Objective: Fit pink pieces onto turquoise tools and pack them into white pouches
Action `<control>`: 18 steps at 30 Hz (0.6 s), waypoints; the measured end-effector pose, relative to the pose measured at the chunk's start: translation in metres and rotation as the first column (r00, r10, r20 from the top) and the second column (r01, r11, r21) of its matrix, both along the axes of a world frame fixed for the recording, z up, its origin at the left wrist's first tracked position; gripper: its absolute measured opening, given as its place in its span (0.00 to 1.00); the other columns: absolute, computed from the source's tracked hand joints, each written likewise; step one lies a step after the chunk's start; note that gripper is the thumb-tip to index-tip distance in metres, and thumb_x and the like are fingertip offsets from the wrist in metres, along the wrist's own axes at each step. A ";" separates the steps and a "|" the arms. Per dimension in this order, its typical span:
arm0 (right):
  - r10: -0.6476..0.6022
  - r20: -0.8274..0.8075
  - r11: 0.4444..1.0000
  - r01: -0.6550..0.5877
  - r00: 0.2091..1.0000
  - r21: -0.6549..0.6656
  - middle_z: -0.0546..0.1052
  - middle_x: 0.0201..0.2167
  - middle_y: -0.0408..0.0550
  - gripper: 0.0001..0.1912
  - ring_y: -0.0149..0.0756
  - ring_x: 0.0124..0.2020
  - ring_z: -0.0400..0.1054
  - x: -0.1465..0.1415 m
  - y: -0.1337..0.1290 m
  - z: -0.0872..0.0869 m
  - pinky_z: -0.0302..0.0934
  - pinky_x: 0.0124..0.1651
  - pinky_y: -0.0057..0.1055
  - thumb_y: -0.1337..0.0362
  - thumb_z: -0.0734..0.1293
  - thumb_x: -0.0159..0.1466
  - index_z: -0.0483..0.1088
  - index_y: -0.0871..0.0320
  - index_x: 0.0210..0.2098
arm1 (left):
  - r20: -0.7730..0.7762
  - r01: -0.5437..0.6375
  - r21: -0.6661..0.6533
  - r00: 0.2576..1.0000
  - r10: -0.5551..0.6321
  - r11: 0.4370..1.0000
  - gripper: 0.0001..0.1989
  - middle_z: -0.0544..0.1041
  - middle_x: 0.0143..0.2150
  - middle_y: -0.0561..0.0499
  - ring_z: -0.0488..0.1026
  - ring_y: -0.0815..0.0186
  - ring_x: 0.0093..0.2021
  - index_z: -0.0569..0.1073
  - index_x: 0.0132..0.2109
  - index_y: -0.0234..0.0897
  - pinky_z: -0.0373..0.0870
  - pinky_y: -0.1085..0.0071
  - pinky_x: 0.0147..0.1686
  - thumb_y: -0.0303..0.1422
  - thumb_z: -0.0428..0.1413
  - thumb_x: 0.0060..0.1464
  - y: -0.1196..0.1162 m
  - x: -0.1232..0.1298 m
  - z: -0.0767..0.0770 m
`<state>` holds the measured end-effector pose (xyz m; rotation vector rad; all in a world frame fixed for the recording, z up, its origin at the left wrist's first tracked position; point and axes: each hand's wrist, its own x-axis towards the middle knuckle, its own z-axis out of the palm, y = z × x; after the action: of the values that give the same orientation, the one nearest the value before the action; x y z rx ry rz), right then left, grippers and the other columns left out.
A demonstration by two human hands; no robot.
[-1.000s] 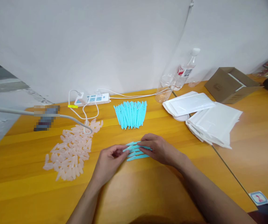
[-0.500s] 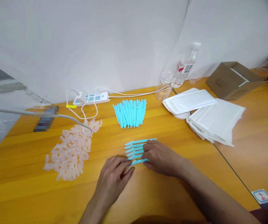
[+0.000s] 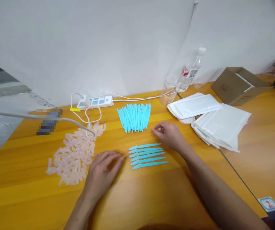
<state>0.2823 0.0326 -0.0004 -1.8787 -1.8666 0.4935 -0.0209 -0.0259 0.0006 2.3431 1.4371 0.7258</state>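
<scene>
Left hand [image 3: 104, 171] rests near the desk [image 3: 128, 204] with thumb and fingers spread well apart, nothing visible between them, just beside the left ends of a row of blue sticks [image 3: 147, 155]. Right hand [image 3: 169, 134] is narrow, its fingers curled in toward the thumb above the right ends of that row; whether anything is pinched there I cannot tell. The row's sticks lie roughly parallel, one below another, slim ends toward the right, between the two hands. Beyond them, nearer the wall [image 3: 128, 48], more of the same kind lie packed side by side in a fan-shaped blue pile [image 3: 134, 118], apart from both hands. A loose spread of pale pink pieces [image 3: 74, 156] lies to the left, close to the left hand, with a white cable looping onto its upper end from a power strip [image 3: 99, 101]. Over on the right, white packets [image 3: 223, 126] overlap in front of a cardboard box [image 3: 231, 86], while a clear container [image 3: 169, 92] and a capped bottle [image 3: 190, 75] stand near the wall
</scene>
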 end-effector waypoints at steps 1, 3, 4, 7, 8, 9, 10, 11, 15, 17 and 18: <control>-0.071 0.005 0.997 0.071 0.997 -0.035 0.81 0.36 0.51 0.13 0.40 0.37 0.73 -0.001 0.011 -0.003 0.61 0.41 0.32 0.56 0.67 0.65 0.78 0.59 0.38 | -0.013 -0.045 0.010 0.999 0.045 0.999 0.08 0.81 0.41 0.47 0.77 0.60 0.43 0.78 0.42 0.43 0.71 0.64 0.46 0.39 0.56 0.62 0.011 -0.006 0.001; -0.176 0.015 0.980 0.177 0.984 -0.086 0.81 0.40 0.55 0.17 0.44 0.43 0.74 -0.005 0.034 -0.010 0.62 0.45 0.33 0.53 0.67 0.64 0.78 0.61 0.42 | -0.056 -0.137 0.038 0.989 0.139 0.990 0.11 0.81 0.42 0.47 0.77 0.59 0.43 0.79 0.41 0.41 0.71 0.64 0.47 0.41 0.55 0.62 0.034 -0.017 0.002; -0.203 0.017 0.974 0.204 0.979 -0.100 0.81 0.42 0.57 0.19 0.46 0.45 0.74 -0.008 0.044 -0.012 0.62 0.46 0.33 0.52 0.67 0.64 0.78 0.62 0.43 | -0.085 -0.177 0.050 0.980 0.180 0.983 0.12 0.81 0.43 0.46 0.77 0.58 0.44 0.79 0.42 0.41 0.71 0.65 0.46 0.42 0.54 0.62 0.046 -0.022 0.002; -0.246 0.009 0.961 0.245 0.969 -0.130 0.82 0.41 0.60 0.18 0.47 0.45 0.75 -0.013 0.068 -0.016 0.63 0.45 0.33 0.54 0.68 0.63 0.78 0.63 0.41 | -0.187 -0.266 0.040 0.945 0.268 0.963 0.16 0.80 0.48 0.45 0.77 0.57 0.45 0.79 0.44 0.39 0.70 0.65 0.45 0.44 0.53 0.62 0.076 -0.033 0.001; -0.252 0.003 0.957 0.250 0.968 -0.146 0.82 0.38 0.59 0.16 0.46 0.43 0.76 -0.014 0.073 -0.017 0.63 0.43 0.32 0.55 0.68 0.62 0.78 0.63 0.38 | -0.211 -0.285 0.029 0.935 0.284 0.958 0.16 0.80 0.49 0.45 0.77 0.57 0.45 0.79 0.45 0.39 0.70 0.65 0.45 0.44 0.52 0.62 0.083 -0.035 0.000; -0.254 -0.005 0.954 0.250 0.967 -0.165 0.82 0.34 0.58 0.14 0.45 0.40 0.76 -0.014 0.077 -0.016 0.64 0.41 0.32 0.57 0.68 0.62 0.79 0.62 0.35 | -0.226 -0.298 0.017 0.929 0.294 0.955 0.17 0.80 0.49 0.45 0.77 0.57 0.45 0.80 0.45 0.40 0.70 0.66 0.44 0.44 0.52 0.61 0.088 -0.038 0.000; -0.253 -0.014 0.951 0.246 0.967 -0.187 0.82 0.29 0.56 0.12 0.44 0.37 0.76 -0.014 0.079 -0.016 0.64 0.39 0.31 0.58 0.68 0.61 0.78 0.62 0.31 | -0.234 -0.307 0.007 0.925 0.300 0.952 0.17 0.80 0.49 0.46 0.78 0.57 0.44 0.80 0.45 0.40 0.70 0.66 0.43 0.45 0.52 0.61 0.091 -0.039 -0.001; -0.251 -0.023 0.948 0.241 0.968 -0.207 0.81 0.26 0.54 0.12 0.42 0.34 0.76 -0.014 0.081 -0.016 0.64 0.38 0.30 0.60 0.68 0.61 0.78 0.61 0.28 | -0.239 -0.316 0.000 0.921 0.307 0.949 0.17 0.80 0.49 0.46 0.78 0.57 0.43 0.80 0.45 0.41 0.70 0.66 0.42 0.45 0.52 0.61 0.094 -0.041 -0.002; -0.268 -0.040 0.936 0.250 0.963 -0.247 0.79 0.21 0.53 0.11 0.41 0.30 0.75 -0.012 0.085 -0.015 0.64 0.37 0.30 0.61 0.67 0.61 0.77 0.60 0.26 | -0.253 -0.353 -0.014 0.907 0.338 0.936 0.17 0.82 0.46 0.47 0.79 0.56 0.43 0.80 0.44 0.41 0.69 0.65 0.43 0.46 0.53 0.60 0.096 -0.048 -0.006; -0.284 -0.039 0.932 0.266 0.958 -0.248 0.79 0.22 0.54 0.13 0.42 0.31 0.75 -0.012 0.088 -0.015 0.65 0.38 0.31 0.59 0.67 0.61 0.77 0.60 0.25 | -0.260 -0.364 -0.013 0.901 0.348 0.931 0.17 0.82 0.46 0.46 0.79 0.55 0.44 0.80 0.44 0.41 0.69 0.65 0.44 0.46 0.53 0.60 0.096 -0.050 -0.007; -0.291 -0.038 0.929 0.272 0.956 -0.251 0.79 0.22 0.55 0.13 0.43 0.31 0.75 -0.012 0.090 -0.014 0.65 0.38 0.32 0.59 0.67 0.61 0.77 0.60 0.25 | -0.265 -0.368 -0.011 0.898 0.352 0.930 0.18 0.82 0.46 0.45 0.79 0.55 0.44 0.80 0.44 0.41 0.69 0.65 0.44 0.47 0.52 0.60 0.097 -0.052 -0.007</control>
<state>0.2707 0.1225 -0.0148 -2.2106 -1.5083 0.7083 -0.0725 0.0707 -0.0062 2.2108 2.0140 0.4604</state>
